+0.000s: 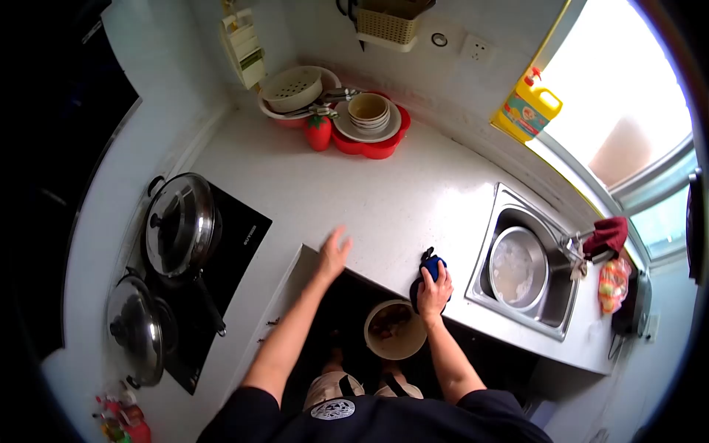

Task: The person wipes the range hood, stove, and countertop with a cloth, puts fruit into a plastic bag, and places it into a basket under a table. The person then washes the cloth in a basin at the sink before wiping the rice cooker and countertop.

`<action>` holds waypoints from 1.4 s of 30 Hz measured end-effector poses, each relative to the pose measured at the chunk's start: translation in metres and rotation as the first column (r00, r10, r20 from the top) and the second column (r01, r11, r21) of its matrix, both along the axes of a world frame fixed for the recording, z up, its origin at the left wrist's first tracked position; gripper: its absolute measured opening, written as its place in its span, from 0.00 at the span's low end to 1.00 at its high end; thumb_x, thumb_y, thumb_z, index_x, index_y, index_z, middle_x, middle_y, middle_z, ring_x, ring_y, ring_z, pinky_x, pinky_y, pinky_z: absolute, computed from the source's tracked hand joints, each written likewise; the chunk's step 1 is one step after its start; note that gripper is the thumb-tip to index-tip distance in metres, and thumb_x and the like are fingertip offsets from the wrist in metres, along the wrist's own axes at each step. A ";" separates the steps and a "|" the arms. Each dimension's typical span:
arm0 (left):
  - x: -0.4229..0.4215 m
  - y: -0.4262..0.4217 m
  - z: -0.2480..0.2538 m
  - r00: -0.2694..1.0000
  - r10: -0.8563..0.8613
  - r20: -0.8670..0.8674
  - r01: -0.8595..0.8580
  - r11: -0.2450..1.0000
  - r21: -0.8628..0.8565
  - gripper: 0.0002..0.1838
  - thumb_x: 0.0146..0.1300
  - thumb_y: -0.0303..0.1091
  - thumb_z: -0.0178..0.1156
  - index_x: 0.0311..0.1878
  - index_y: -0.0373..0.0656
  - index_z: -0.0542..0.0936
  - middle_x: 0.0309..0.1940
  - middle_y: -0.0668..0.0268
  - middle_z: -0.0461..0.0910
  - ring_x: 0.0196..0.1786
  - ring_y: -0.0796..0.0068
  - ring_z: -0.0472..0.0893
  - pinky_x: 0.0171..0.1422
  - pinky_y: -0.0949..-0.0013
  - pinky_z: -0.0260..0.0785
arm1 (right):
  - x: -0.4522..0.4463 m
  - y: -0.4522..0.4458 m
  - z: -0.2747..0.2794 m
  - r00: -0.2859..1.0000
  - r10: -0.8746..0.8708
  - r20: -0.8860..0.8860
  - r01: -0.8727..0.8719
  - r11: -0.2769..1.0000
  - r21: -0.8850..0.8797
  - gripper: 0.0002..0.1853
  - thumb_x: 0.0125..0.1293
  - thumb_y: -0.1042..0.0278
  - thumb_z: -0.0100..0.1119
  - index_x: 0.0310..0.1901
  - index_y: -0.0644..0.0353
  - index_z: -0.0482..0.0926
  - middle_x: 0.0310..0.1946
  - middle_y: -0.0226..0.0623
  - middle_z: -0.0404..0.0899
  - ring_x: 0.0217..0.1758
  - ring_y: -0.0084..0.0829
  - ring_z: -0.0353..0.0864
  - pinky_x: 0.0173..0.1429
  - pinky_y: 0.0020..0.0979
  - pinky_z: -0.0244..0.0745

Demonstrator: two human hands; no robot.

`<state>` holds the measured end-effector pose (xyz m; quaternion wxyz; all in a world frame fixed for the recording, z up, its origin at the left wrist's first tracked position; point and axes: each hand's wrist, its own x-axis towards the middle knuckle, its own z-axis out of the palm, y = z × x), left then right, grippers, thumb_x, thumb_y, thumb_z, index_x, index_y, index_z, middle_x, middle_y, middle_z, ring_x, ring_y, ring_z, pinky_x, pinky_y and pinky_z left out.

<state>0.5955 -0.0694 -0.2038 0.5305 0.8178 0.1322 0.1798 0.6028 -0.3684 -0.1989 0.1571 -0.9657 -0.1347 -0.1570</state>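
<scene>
Head view, looking down past my dark shirt: my right hand (433, 290) is clasped over a dark-blue cloth (432, 264), thumb on one side and fingers bent across its top, with a black end poking out beyond my fingertips. The cloth lies bunched on the pale countertop (413, 210), close to its front edge and a little left of the sink (478, 293). My left hand (334, 255) grips nothing; its fingers are loosely spread at the counter edge, near the corner where the worktop turns toward the hob (245, 235), and I cannot tell whether they touch the surface. Below the edge, between my forearms, sits a cream bin (396, 351) with dark reddish-brown scraps inside. In the sink stands a round metal basin (543, 277) of cloudy, foamy water, and a maroon cloth (608, 236) hangs by the tap. Well apart from my hands, at the back, a red tray (378, 152) bears a plate and stacked bowls (368, 109), with a strawberry-shaped container (318, 134) just beside it. On the hob to my left are two pans under glass lids, and a yellow jug (529, 109) stands on the window ledge.
</scene>
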 end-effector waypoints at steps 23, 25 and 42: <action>0.281 0.182 0.144 0.946 -0.025 -0.323 -0.307 0.247 -0.919 0.13 0.66 0.44 0.52 0.30 0.46 0.68 0.17 0.70 0.70 0.15 0.81 0.62 0.17 0.78 0.50 | 0.003 0.007 0.004 0.997 -0.069 -0.018 0.071 0.993 0.098 0.22 0.44 0.76 0.59 0.44 0.48 0.82 0.63 0.43 0.67 0.64 0.47 0.67 0.62 0.46 0.63; 0.268 0.183 0.168 0.953 -0.008 -0.304 -0.290 0.274 -0.917 0.13 0.66 0.42 0.50 0.29 0.46 0.67 0.17 0.69 0.70 0.14 0.81 0.62 0.17 0.77 0.49 | 0.001 0.008 0.005 0.998 -0.068 -0.009 0.069 0.993 0.098 0.22 0.44 0.77 0.59 0.44 0.48 0.81 0.63 0.43 0.67 0.64 0.47 0.67 0.62 0.46 0.63; -0.332 -0.055 0.283 0.971 -0.219 0.097 0.215 0.621 -0.754 0.20 0.72 0.43 0.47 0.54 0.34 0.66 0.27 0.60 0.75 0.22 0.77 0.70 0.30 0.76 0.66 | -0.004 -0.004 -0.017 0.998 -0.044 0.046 0.043 0.999 0.022 0.20 0.52 0.70 0.60 0.49 0.42 0.79 0.63 0.38 0.68 0.60 0.44 0.71 0.53 0.47 0.71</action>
